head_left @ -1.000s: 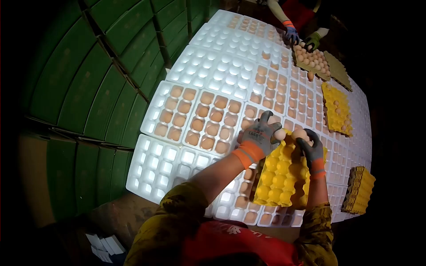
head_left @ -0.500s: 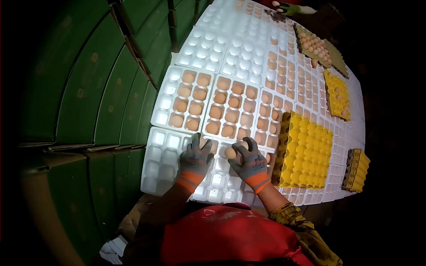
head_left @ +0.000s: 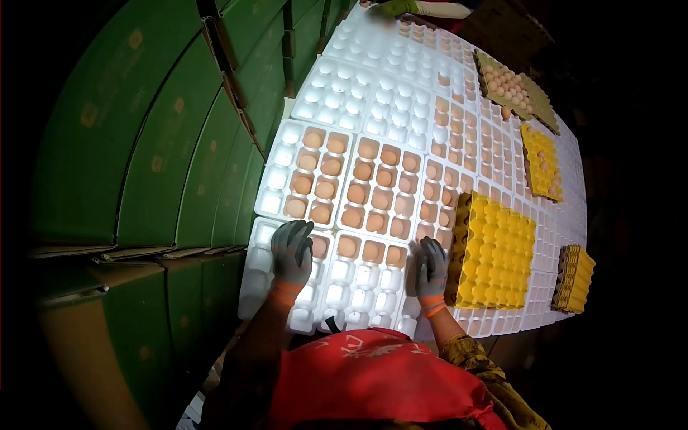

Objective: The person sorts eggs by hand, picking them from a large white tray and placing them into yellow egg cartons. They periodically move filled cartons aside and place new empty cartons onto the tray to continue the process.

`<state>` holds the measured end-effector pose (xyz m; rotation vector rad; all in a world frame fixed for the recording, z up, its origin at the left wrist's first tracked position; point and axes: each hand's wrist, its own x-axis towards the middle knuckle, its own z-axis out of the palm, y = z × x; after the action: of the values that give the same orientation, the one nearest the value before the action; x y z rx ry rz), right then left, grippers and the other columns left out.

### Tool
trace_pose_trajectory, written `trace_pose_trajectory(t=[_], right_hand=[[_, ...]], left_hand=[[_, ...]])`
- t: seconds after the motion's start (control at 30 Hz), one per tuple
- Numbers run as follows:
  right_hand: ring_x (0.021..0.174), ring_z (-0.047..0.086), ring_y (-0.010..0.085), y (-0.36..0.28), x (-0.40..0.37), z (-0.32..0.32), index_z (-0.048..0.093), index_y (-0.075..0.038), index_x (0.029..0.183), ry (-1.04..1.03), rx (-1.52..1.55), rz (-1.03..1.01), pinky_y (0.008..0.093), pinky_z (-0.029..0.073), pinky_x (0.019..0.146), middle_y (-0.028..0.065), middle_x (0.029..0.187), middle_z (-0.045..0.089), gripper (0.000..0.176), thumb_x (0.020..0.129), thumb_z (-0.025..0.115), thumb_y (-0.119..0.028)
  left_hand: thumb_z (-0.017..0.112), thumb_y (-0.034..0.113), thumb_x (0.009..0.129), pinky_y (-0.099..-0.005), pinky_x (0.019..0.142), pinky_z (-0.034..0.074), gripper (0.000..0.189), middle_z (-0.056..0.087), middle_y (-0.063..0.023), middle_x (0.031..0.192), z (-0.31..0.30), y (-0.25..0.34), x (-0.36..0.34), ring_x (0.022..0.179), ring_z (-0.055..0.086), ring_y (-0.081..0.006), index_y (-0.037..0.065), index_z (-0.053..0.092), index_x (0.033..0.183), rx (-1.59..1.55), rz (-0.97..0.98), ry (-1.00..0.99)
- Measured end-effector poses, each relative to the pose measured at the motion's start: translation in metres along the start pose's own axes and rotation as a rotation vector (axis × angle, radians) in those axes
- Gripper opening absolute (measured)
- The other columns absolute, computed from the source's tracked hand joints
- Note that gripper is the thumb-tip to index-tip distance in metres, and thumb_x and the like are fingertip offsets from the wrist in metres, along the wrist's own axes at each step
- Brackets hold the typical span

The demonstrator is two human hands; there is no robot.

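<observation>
My left hand [head_left: 290, 254], in a grey glove with an orange cuff, is over the near left white foam tray [head_left: 256, 283]. Its fingers curl downward, and whatever they may hold is hidden. A brown egg [head_left: 319, 248] sits in a cell just right of it. My right hand [head_left: 431, 266], gloved alike, is between the near middle foam tray [head_left: 364, 297] and a stack of yellow egg trays [head_left: 496, 251]. Its fingers are bent and partly blurred. Three brown eggs, among them the middle egg [head_left: 373, 251], fill the top row of the near middle tray.
Green cartons [head_left: 165, 158] are stacked along the left. Farther foam trays hold eggs, including a middle tray [head_left: 344, 172]. Another yellow tray [head_left: 542, 161], a cardboard-coloured egg tray [head_left: 527, 93] and a yellow stack [head_left: 573, 279] lie right. Another person's gloved hand [head_left: 394, 8] is at the far edge.
My right hand has moved right, away from the egg it held, which now sits in the middle tray. My left hand has shifted left. The other person's hand has moved left.
</observation>
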<state>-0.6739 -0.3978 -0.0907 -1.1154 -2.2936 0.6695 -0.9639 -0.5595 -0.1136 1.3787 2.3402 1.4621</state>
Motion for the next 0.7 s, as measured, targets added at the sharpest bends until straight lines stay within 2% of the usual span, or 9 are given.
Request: trace_pose_trajectory(t=[0.03,0.07,0.13,0.3,0.43,0.5,0.57,0.67,0.7], right_hand=[[0.131,0.051,0.0351,0.005,0.003,-0.001,0.059,-0.004,0.135,-0.043,-0.249,-0.154,0.0477,0.039,0.110,0.0144,0.141,0.057,0.040,0.095,0.055,-0.008],[0.134,0.045,0.0436,0.008,-0.004,0.005,0.061,-0.007,0.134,-0.042,-0.201,-0.119,0.0542,0.029,0.115,0.0161,0.144,0.054,0.043,0.092,0.051,-0.010],[0.134,0.045,0.0436,0.010,-0.002,0.005,0.063,-0.011,0.134,-0.085,-0.212,-0.099,0.0558,0.029,0.115,0.0168,0.143,0.055,0.049,0.086,0.053,-0.012],[0.132,0.048,0.0411,-0.016,0.003,-0.021,0.061,-0.012,0.135,-0.109,-0.065,-0.034,0.0506,0.036,0.113,0.0186,0.141,0.055,0.052,0.084,0.065,-0.020],[0.130,0.049,0.0395,-0.023,0.010,-0.108,0.056,-0.006,0.139,0.176,-0.073,-0.054,0.0476,0.039,0.111,0.0205,0.140,0.054,0.053,0.087,0.065,-0.015],[0.129,0.050,0.0406,0.018,0.005,-0.155,0.053,-0.004,0.140,0.419,-0.141,0.099,0.0484,0.039,0.111,0.0212,0.139,0.054,0.054,0.088,0.066,-0.014],[0.129,0.049,0.0413,0.084,-0.012,-0.189,0.052,-0.003,0.141,0.630,-0.244,0.302,0.0477,0.039,0.111,0.0217,0.140,0.053,0.058,0.089,0.068,-0.023],[0.129,0.051,0.0411,0.190,-0.051,-0.212,0.050,-0.004,0.143,0.336,-0.320,0.812,0.0469,0.040,0.109,0.0224,0.140,0.054,0.063,0.090,0.068,-0.033],[0.129,0.051,0.0407,0.193,-0.056,-0.218,0.050,-0.004,0.143,0.304,-0.288,0.787,0.0469,0.040,0.109,0.0225,0.140,0.054,0.064,0.090,0.068,-0.036]], left_hand=[[0.063,0.002,0.084,-0.0490,0.106,0.042,0.039,0.064,-0.0159,0.120,0.002,-0.002,0.002,0.117,0.057,-0.0368,0.005,0.066,0.122,0.053,0.005,-0.017],[0.061,0.001,0.083,-0.0496,0.107,0.041,0.038,0.064,-0.0157,0.120,0.005,-0.004,0.010,0.117,0.056,-0.0371,0.006,0.067,0.121,0.101,0.024,-0.019],[0.060,0.001,0.083,-0.0518,0.109,0.039,0.037,0.063,-0.0153,0.121,0.010,-0.008,0.009,0.119,0.055,-0.0378,0.007,0.068,0.118,0.148,0.087,-0.004],[0.065,-0.002,0.079,-0.0526,0.110,0.039,0.039,0.062,-0.0137,0.123,0.015,-0.017,0.002,0.122,0.054,-0.0359,0.009,0.068,0.117,0.193,0.132,0.042],[0.069,0.008,0.082,-0.0515,0.110,0.037,0.041,0.060,-0.0121,0.128,0.014,0.024,0.006,0.125,0.051,-0.0348,0.011,0.065,0.123,0.301,0.066,0.049],[0.069,0.015,0.085,-0.0509,0.109,0.039,0.042,0.062,-0.0131,0.124,0.026,0.071,0.011,0.123,0.053,-0.0360,0.009,0.064,0.126,0.095,0.053,-0.033],[0.068,0.020,0.089,-0.0510,0.105,0.043,0.045,0.064,-0.0153,0.121,0.052,0.115,0.009,0.118,0.055,-0.0407,0.007,0.061,0.131,-0.195,-0.009,-0.294],[0.066,0.022,0.095,-0.0446,0.103,0.045,0.054,0.062,-0.0203,0.129,0.108,0.170,-0.017,0.116,0.060,-0.0368,0.001,0.050,0.142,-0.296,0.000,-0.529],[0.065,0.023,0.097,-0.0429,0.103,0.046,0.055,0.062,-0.0190,0.129,0.136,0.171,-0.034,0.116,0.060,-0.0337,0.000,0.047,0.144,-0.312,-0.017,-0.574]])
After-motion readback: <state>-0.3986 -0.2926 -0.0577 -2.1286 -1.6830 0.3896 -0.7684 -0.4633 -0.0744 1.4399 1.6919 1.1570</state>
